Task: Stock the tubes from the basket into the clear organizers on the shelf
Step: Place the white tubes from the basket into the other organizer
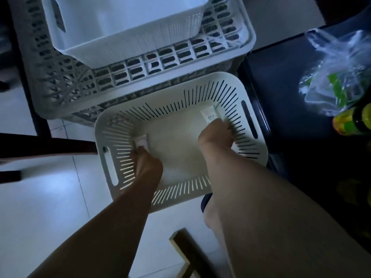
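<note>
In the pale slotted plastic basket (176,190) on the glossy floor (50,197), the left hand (147,165) pinches a small smooth white tube (141,141) at the left wall; the right hand (215,135) curls round a flat printed white tube (208,114) in the far-right corner.

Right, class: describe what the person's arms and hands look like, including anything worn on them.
The left hand and right hand are bare, without gloves. Both forearms are bare too: no sleeves, watch or bracelet in view. Rings cannot be told in dim light.
</note>
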A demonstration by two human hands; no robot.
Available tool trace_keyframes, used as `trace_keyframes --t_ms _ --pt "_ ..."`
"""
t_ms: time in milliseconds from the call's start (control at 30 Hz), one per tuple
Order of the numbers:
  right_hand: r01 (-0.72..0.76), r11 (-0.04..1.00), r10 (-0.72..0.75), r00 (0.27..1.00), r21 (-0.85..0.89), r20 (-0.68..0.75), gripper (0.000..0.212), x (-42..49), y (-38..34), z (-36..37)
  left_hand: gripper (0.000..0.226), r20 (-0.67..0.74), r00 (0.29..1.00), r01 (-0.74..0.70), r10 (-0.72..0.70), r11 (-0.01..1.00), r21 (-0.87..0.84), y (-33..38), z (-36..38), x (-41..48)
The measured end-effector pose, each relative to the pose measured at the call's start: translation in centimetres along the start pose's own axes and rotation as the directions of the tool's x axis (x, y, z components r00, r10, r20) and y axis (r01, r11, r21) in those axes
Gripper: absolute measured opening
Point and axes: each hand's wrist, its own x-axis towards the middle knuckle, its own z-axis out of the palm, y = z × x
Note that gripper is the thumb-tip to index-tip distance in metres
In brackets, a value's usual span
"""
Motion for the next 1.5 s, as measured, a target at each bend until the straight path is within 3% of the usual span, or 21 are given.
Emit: trace_keyframes --t_ms 133,333,467,600,733,833,933,1133,1300,1500 --pt "0.045 0.998 -0.047 0.998 -0.041 -0.038 0.048 1.0 1.2 1.4 0.043 -0.009 0.996 0.085 -0.085 0.996 0.009 -0.2 0.6 1.5" --pt "-0.12 0.972 0.096 0.988 0.204 0.123 0.045 1.4 2.3 1.4 0.038 0.012 0.998 -0.056 0.055 0.998 0.04 -1.4 1.3 1.9" --pt "-0.212 0.881 0.099 0.957 0.423 0.272 0.052 0.8 2.9 0.8 0.03 0.011 0.999 -0.037 0.04 0.979 -0.201 0.2 0.3 0.0" --pt "-0.104 0.805 -0.096 0.949 0.585 0.301 0.052 -0.9 2.7 -1.4 0.024 0.121 0.981 -0.075 0.152 0.87 -0.488 1.4 -1.6 -0.9" --pt "0.093 0.756 -0.286 0.937 0.648 0.198 0.044 -3.6 3.3 -5.6 0.026 0.092 0.94 -0.213 0.328 0.775 -0.595 3.6 -5.7 -4.0" --pt "0.164 0.688 -0.317 0.944 0.707 0.089 0.026 -5.9 3.6 -9.7 0.023 0.044 0.908 -0.269 0.417 0.66 -0.702 5.7 -9.4 -7.3" --pt "0.158 0.603 -0.318 0.946 0.782 0.054 0.022 -8.1 3.9 -14.0 0.021 0.006 0.867 -0.314 0.499 0.555 -0.77 7.9 -12.7 -10.7" --pt "0.339 0.436 -0.34 0.92 0.834 -0.196 0.016 -15.1 6.7 -24.6 0.018 -0.118 0.7 -0.465 0.704 0.325 -0.823 12.9 -19.6 -20.5" --pt "0.502 0.35 -0.278 0.862 0.791 -0.423 0.016 -21.9 11.2 -33.2 0.015 -0.167 0.499 -0.555 0.85 0.165 -0.816 16.5 -22.0 -30.0" --pt "0.621 0.334 -0.164 0.779 0.709 -0.605 0.017 -28.7 19.4 -40.5 0.021 -0.162 0.209 -0.494 0.964 -0.039 -0.869 19.9 -21.9 -40.1"
